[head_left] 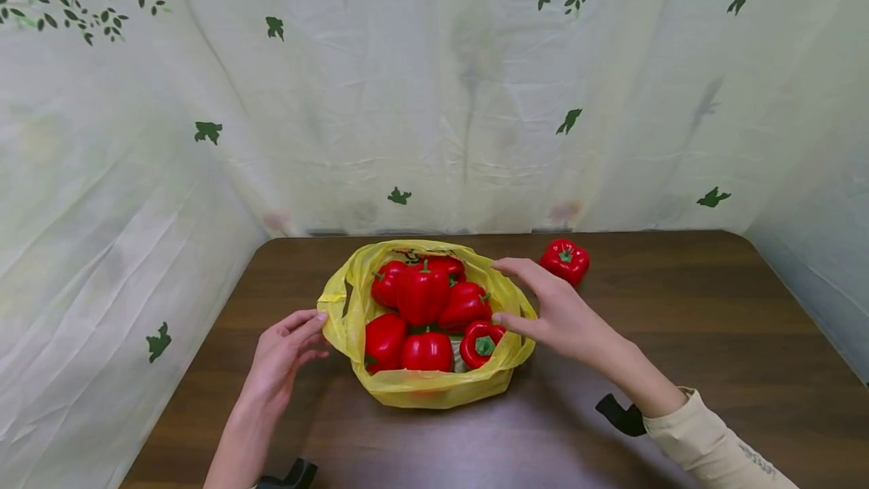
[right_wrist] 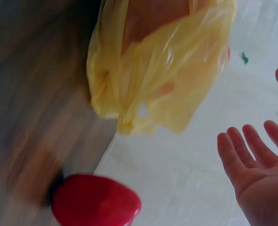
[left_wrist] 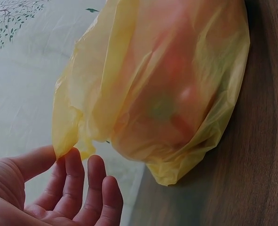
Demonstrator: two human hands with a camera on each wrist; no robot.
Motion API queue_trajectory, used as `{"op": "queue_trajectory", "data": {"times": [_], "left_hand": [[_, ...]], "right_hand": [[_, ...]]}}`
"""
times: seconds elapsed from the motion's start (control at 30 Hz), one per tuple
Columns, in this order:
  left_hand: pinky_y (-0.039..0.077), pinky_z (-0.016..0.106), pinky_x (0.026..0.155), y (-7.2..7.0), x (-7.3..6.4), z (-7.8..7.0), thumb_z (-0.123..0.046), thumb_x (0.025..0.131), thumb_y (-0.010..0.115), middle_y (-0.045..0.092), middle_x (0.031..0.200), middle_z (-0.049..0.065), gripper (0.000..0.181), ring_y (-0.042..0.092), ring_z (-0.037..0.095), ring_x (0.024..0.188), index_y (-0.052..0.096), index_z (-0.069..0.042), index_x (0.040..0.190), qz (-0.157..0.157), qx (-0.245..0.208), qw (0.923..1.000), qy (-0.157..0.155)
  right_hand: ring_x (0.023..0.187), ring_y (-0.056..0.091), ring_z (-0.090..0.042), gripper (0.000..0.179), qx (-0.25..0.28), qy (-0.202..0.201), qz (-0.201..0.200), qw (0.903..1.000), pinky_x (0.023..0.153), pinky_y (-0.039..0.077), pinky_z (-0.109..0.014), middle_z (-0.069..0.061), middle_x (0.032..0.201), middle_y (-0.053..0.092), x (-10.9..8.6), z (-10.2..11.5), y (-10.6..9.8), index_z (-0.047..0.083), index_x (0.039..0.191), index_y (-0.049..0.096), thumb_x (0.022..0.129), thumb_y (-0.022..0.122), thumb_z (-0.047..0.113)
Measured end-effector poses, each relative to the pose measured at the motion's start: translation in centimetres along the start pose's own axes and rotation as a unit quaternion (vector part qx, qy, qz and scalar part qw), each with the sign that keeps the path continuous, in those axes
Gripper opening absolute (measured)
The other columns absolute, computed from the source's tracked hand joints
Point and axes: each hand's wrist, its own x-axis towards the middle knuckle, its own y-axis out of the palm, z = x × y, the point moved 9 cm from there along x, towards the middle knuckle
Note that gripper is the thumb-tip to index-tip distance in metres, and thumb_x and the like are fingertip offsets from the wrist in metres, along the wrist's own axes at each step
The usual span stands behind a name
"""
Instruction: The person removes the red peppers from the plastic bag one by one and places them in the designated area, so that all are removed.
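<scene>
A yellow plastic bag (head_left: 434, 391) stands on the table with its mouth spread wide. Several red bell peppers (head_left: 422, 296) lie inside it, some with green stems showing. At the bag's left rim, my left hand (head_left: 288, 353) pinches the plastic between thumb and forefinger; the left wrist view shows this edge (left_wrist: 66, 132) at the fingertips. My right hand (head_left: 560, 312) hovers over the right rim, fingers apart and holding nothing. In the right wrist view the right hand (right_wrist: 261, 169) is spread, apart from the bag. One more red bell pepper (head_left: 565, 261) sits outside, beyond the right hand.
The brown wooden table (head_left: 713, 323) extends to both sides of the bag. A pale curtain (head_left: 421, 119) with printed leaves and birds hangs behind and along the sides. Dark wrist mounts (head_left: 621, 415) show at both forearms.
</scene>
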Motion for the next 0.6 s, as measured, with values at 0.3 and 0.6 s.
{"op": "queue_trajectory", "data": {"times": [0.3,0.6], "left_hand": [[0.056,0.033,0.077,0.2,-0.1,0.0,-0.027,0.092,0.072,0.069,0.090,0.000,0.019,0.066,0.017,0.077,0.070,-0.011,0.100,-0.002,0.001,1.0000,0.001],[0.056,0.034,0.078,0.2,-0.2,0.0,-0.028,0.091,0.073,0.070,0.091,0.000,0.021,0.066,0.019,0.078,0.070,-0.010,0.102,-0.004,0.002,1.0000,0.000]], "right_hand": [[0.117,0.055,-0.019,0.060,0.021,0.013,0.061,0.9978,0.094,0.051,-0.043,-0.001,0.133,0.055,-0.3,0.2,3.7,0.016,0.136,0.051,0.084,0.080,0.019],[0.112,0.052,-0.017,0.061,-0.005,0.055,0.108,0.9926,0.091,0.051,-0.036,-0.001,0.131,0.055,-1.1,-0.7,5.6,0.014,0.137,0.052,0.083,0.080,0.021]]}}
